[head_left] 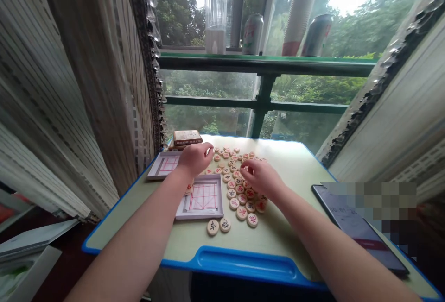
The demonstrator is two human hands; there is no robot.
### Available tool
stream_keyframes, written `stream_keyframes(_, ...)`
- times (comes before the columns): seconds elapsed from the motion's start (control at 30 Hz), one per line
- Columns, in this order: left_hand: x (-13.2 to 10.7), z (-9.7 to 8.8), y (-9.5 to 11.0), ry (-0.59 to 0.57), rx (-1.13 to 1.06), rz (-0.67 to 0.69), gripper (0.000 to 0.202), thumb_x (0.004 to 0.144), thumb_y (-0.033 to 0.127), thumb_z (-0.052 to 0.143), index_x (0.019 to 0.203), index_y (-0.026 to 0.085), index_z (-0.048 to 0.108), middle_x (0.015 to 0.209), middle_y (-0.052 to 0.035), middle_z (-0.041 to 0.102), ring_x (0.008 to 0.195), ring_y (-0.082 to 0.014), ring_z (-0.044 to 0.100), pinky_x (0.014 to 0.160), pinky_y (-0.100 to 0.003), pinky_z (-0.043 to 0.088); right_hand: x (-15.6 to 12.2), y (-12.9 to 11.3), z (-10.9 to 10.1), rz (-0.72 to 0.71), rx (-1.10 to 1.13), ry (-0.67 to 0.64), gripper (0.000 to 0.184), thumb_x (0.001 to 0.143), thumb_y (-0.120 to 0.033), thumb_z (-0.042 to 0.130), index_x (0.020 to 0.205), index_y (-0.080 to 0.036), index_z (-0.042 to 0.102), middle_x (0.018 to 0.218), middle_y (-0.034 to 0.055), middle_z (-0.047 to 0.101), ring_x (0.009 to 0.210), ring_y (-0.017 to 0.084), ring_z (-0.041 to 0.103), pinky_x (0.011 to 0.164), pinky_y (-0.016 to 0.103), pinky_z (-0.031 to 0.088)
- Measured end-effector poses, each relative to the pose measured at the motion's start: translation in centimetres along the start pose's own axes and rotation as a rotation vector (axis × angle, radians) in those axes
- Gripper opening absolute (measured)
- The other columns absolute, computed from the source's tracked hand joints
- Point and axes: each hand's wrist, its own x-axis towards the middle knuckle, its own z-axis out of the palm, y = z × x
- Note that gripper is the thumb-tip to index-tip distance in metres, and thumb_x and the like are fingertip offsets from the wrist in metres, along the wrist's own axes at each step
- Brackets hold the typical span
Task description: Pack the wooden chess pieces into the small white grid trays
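Observation:
Several round wooden chess pieces [239,191] with red or black characters lie scattered on a pale desk [299,167] with a blue rim. My left hand [195,157] rests curled, knuckles up, at the left edge of the pile, its fingertips hidden. My right hand [260,177] is bent over the middle of the pile, its fingertips pinched together on the pieces. A white box tray [203,198] with a red grid lies under my left forearm, and a second tray [163,165] lies to its left. Two pieces [219,226] lie apart near the front.
A small wooden box [187,137] sits at the desk's back left corner. A dark phone [358,228] lies at the right. Bamboo blinds hang on both sides. Two cans [252,33] and stacked cups [301,12] stand on the green window rail.

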Motion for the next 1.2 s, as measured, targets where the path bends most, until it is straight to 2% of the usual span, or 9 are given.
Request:
stream_keyframes(0.13, 0.0, -0.5, -0.1, -0.023, 0.019, -0.003, 0.028, 0.082, 0.030, 0.046, 0.085, 0.019, 0.072, 0.070, -0.0049, 0.071, 0.068, -0.0200, 0.066, 0.063, -0.027, 0.045, 0.1, 0.1, 0.2, -0.053, -0.132, -0.070, 0.024, 0.085, -0.033, 0.048, 0.085, -0.021, 0.068, 0.084, 0.0047, 0.069, 0.070, 0.015, 0.057, 0.058, 0.023, 0.036)
stream_keyframes(0.37, -0.2, -0.3, -0.1, -0.110, 0.055, -0.022, 0.029, 0.081, 0.030, 0.046, 0.088, 0.021, 0.072, 0.077, -0.0059, 0.073, 0.073, -0.0209, 0.067, 0.064, -0.027, 0.045, 0.7, 2.0, -0.5, 0.021, -0.171, -0.088, 0.026, 0.086, -0.033, 0.047, 0.083, -0.020, 0.069, 0.082, 0.0055, 0.068, 0.070, 0.015, 0.057, 0.056, 0.024, 0.034)
stream_keyframes(0.47, -0.3, 0.1, -0.4, -0.129, 0.053, -0.044, 0.030, 0.081, 0.031, 0.045, 0.089, 0.021, 0.072, 0.076, -0.0060, 0.073, 0.073, -0.0208, 0.067, 0.065, -0.027, 0.046, 0.6, 1.6, -1.3, 0.026, -0.021, -0.142, 0.024, 0.084, -0.032, 0.050, 0.083, -0.018, 0.070, 0.080, 0.0050, 0.068, 0.067, 0.014, 0.056, 0.057, 0.024, 0.037)
stream_keyframes(0.53, -0.2, 0.3, -0.9, -0.135, 0.059, -0.076, 0.030, 0.080, 0.032, 0.045, 0.089, 0.021, 0.073, 0.076, -0.0062, 0.073, 0.074, -0.0212, 0.067, 0.066, -0.027, 0.046, 0.2, 0.8, -2.0, -0.018, 0.145, -0.241, 0.023, 0.082, -0.031, 0.051, 0.082, -0.017, 0.070, 0.077, 0.0034, 0.067, 0.065, 0.013, 0.056, 0.058, 0.023, 0.039)
stream_keyframes(0.6, -0.2, 0.5, -1.5, -0.135, 0.060, -0.113, 0.030, 0.079, 0.032, 0.046, 0.089, 0.021, 0.073, 0.079, -0.0068, 0.073, 0.076, -0.0221, 0.067, 0.066, -0.028, 0.047, -0.3, -0.1, -2.7, -0.062, 0.198, -0.308, 0.021, 0.080, -0.029, 0.053, 0.083, -0.017, 0.071, 0.074, 0.0023, 0.066, 0.063, 0.012, 0.056, 0.056, 0.023, 0.039)
stream_keyframes(0.7, -0.1, 0.6, -2.0, -0.151, 0.046, -0.148, 0.030, 0.079, 0.032, 0.046, 0.087, 0.021, 0.073, 0.078, -0.0068, 0.073, 0.075, -0.0222, 0.066, 0.066, -0.028, 0.046, -0.7, -0.8, -3.4, -0.109, 0.055, -0.343, 0.018, 0.075, -0.023, 0.056, 0.086, -0.020, 0.071, 0.075, 0.0021, 0.067, 0.062, 0.013, 0.055, 0.054, 0.023, 0.037)
stream_keyframes(0.8, 0.0, 0.5, -1.9, -0.155, 0.054, -0.134, 0.030, 0.078, 0.032, 0.046, 0.087, 0.021, 0.072, 0.077, -0.0063, 0.073, 0.074, -0.0217, 0.066, 0.065, -0.027, 0.046, -0.7, -0.5, -3.5, -0.063, -0.095, -0.425, 0.023, 0.070, -0.023, 0.062, 0.091, -0.022, 0.070, 0.078, 0.0028, 0.068, 0.063, 0.015, 0.057, 0.052, 0.024, 0.035)
stream_keyframes(0.97, -0.1, 0.4, -1.4, -0.138, 0.066, -0.107, 0.031, 0.079, 0.032, 0.046, 0.090, 0.021, 0.072, 0.078, -0.0054, 0.074, 0.073, -0.0200, 0.066, 0.068, -0.026, 0.047, -0.4, 0.7, -3.3, -0.019, -0.117, -0.504, 0.022, 0.069, -0.025, 0.065, 0.090, -0.023, 0.071, 0.079, 0.0033, 0.069, 0.064, 0.016, 0.058, 0.051, 0.023, 0.035)
stream_keyframes(1.2, -0.1, 0.6, -1.9, -0.107, 0.054, -0.123, 0.030, 0.078, 0.031, 0.046, 0.089, 0.020, 0.073, 0.080, -0.0066, 0.074, 0.077, -0.0223, 0.067, 0.070, -0.029, 0.048, -0.4, 0.5, -3.2, -0.011, -0.172, -0.498, 0.019, 0.070, -0.022, 0.062, 0.088, -0.023, 0.069, 0.081, 0.0035, 0.069, 0.067, 0.016, 0.058, 0.051, 0.024, 0.035)
